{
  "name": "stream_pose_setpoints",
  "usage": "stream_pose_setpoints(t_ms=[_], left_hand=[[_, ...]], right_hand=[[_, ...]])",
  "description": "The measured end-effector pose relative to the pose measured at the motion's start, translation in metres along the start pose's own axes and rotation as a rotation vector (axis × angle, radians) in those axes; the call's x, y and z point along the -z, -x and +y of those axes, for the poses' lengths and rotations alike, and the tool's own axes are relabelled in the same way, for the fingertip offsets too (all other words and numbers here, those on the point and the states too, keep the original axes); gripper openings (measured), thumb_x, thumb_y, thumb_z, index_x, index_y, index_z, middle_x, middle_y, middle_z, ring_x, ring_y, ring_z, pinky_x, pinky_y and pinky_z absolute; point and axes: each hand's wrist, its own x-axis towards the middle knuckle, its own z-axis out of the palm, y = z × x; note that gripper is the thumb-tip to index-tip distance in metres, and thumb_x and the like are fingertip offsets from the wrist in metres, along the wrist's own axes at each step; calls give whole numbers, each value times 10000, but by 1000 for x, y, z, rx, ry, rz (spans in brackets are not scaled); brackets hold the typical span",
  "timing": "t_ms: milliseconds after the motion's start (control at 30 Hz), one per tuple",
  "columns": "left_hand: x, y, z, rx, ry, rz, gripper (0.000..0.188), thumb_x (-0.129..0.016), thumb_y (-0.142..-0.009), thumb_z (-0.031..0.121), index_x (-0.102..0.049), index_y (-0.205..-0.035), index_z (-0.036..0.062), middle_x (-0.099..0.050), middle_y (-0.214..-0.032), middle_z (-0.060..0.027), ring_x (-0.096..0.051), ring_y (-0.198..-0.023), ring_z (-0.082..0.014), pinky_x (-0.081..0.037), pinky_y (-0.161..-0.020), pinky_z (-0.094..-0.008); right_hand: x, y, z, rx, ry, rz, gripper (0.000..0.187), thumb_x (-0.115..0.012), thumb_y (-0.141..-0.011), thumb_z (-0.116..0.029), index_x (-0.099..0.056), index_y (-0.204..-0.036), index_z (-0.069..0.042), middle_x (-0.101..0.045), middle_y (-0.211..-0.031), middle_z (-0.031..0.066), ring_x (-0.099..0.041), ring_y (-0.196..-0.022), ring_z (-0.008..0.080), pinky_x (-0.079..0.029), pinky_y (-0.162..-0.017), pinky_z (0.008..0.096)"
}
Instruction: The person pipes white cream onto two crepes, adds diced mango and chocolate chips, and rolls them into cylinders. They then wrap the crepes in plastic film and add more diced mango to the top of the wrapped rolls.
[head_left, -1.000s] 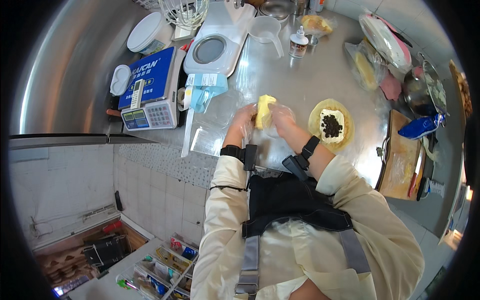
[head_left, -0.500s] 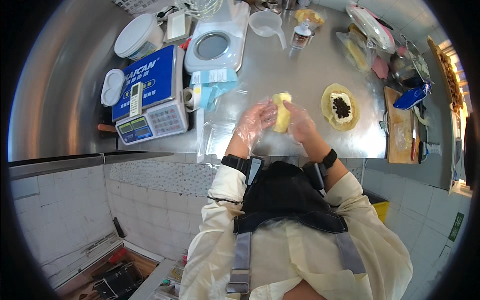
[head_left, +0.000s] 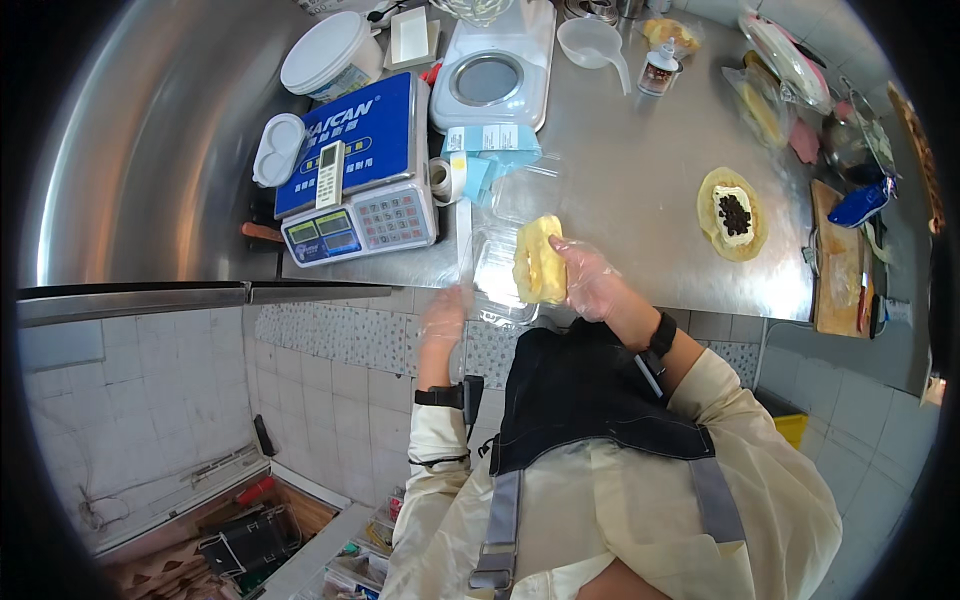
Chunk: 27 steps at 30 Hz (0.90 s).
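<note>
My right hand (head_left: 592, 282), in a clear plastic glove, grips a folded yellow crepe (head_left: 541, 262) above the near edge of the steel table. Beneath and left of the crepe lies a clear plastic box (head_left: 497, 258). My left hand (head_left: 446, 312), also gloved, is low at the table edge, beside the box and the lower end of a white paper strip (head_left: 464, 240). Its fingers are blurred, and I cannot tell whether they touch the strip. To the right, a flat round crepe (head_left: 715, 185) carries a white cream square topped with dark bits (head_left: 734, 214).
On the left stand a blue-topped scale (head_left: 350, 150) with a remote control (head_left: 329, 172) on it and a white tub (head_left: 332, 58). Light blue packets (head_left: 495, 150) lie by a white scale (head_left: 490, 90). A wooden board (head_left: 838, 265) with a knife sits far right.
My left hand has let go of the folded crepe and moved down left to the table edge. My right hand now holds the crepe alone, nearer me. The view has shifted left.
</note>
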Motion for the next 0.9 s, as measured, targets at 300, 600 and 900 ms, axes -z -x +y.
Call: stream_pose_setpoints(t_ms=[300,600,900], left_hand=[[-17,12,117,154,523,-226,236,-532,-900,251,-532,-903,14,-611,-658,-82,-587,-554,-155,-476,-532,-308],[-34,-8,160,157,591,-348,205,-514,-915,215,-543,-938,13,-600,-650,-61,-534,-476,-120,-433,-457,-274],[-70,-24,129,282,1094,-446,191,-445,-962,227,-536,-955,59,-526,-643,-47,-486,-460,-129,-374,-411,-237]], right_hand=[[22,5,-9,62,34,102,367,-498,-959,-330,-509,-1180,-37,-602,-1086,117,-608,-982,245,-497,-860,423],[63,-30,-23,211,99,191,351,-458,-970,-318,-499,-1161,-26,-596,-1006,124,-613,-872,266,-516,-770,416],[62,-58,-20,264,393,482,449,-488,-952,-382,-546,-1149,18,-614,-1037,156,-604,-928,248,-493,-792,384]])
